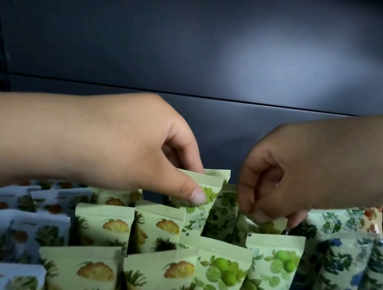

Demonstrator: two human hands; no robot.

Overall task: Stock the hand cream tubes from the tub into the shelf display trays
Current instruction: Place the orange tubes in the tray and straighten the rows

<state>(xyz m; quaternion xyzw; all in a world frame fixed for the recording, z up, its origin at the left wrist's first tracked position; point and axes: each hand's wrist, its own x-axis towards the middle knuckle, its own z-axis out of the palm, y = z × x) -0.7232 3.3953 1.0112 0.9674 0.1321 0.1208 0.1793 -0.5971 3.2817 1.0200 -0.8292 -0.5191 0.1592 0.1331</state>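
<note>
The green tube stands at the back of the middle rows, with its flat sealed end up. It looks light and soft, and its smooth skin may slip, so the stiff sealed end is probably the best place to hold it. It is pale green with round green fruits and leaves printed on it. The left hand pinches this top end between thumb and fingers. The right hand pinches the top of a second tube just beside it. Around them stand pineapple tubes, blue flower tubes and, at the left, white tubes.
</note>
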